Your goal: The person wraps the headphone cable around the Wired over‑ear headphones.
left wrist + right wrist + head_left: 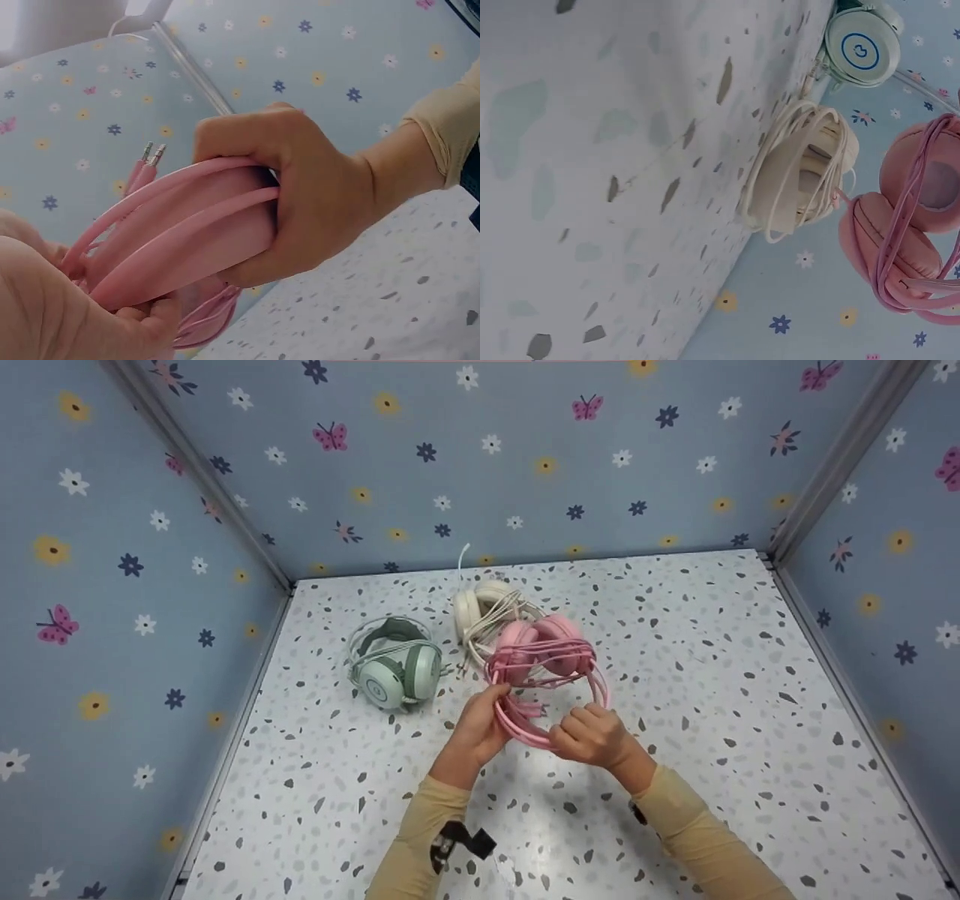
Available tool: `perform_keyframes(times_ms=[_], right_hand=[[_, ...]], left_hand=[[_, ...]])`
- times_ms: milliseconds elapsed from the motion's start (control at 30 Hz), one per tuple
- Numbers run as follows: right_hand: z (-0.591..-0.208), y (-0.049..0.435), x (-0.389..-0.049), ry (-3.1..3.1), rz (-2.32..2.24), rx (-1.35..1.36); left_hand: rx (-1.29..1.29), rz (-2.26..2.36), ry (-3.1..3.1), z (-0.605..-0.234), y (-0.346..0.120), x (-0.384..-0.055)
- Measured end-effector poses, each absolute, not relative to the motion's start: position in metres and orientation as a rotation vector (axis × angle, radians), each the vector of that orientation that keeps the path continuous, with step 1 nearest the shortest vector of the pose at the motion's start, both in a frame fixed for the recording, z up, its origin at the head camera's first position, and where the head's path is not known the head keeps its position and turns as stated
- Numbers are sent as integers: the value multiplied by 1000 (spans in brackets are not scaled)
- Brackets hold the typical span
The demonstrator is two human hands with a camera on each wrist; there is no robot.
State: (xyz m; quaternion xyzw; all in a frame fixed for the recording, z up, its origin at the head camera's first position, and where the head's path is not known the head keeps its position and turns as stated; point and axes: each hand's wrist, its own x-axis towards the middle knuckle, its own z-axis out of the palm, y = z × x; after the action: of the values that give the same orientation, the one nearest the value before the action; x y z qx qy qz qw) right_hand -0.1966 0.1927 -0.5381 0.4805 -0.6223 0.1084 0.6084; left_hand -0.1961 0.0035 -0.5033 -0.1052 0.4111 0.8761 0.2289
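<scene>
Both hands hold a pair of pink headphones point(559, 634) by the headband, raised above the surface with the earcups pointing away. My left hand point(481, 727) grips the band on its left side, thumb on top. On the right side, my right hand point(592, 736) has its fingers curled round the band. Pink cord point(922, 172) is wound about the earcups, and two plugs point(150, 169) stick out beside the band in the left wrist view. That view also shows the right hand point(300, 180) clasping the band. Neither hand appears in the right wrist view.
Behind the pink pair lie cream headphones point(466, 611) wrapped in their cord, partly covered from the head view. Green headphones point(382, 682) stand to the left, also cord-wrapped. Flower-patterned walls point(525, 465) enclose the speckled tabletop point(712, 697) at the back and sides.
</scene>
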Motion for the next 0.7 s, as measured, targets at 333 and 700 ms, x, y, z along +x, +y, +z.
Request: perform_keyframes(times_ms=[333, 700], right_hand=[[-569, 212, -191, -1641, 348, 995], [-530, 217, -154, -1699, 704, 511]], left_hand=[[-283, 2575, 1207, -536, 51, -212], [-209, 2498, 1364, -568, 115, -282]])
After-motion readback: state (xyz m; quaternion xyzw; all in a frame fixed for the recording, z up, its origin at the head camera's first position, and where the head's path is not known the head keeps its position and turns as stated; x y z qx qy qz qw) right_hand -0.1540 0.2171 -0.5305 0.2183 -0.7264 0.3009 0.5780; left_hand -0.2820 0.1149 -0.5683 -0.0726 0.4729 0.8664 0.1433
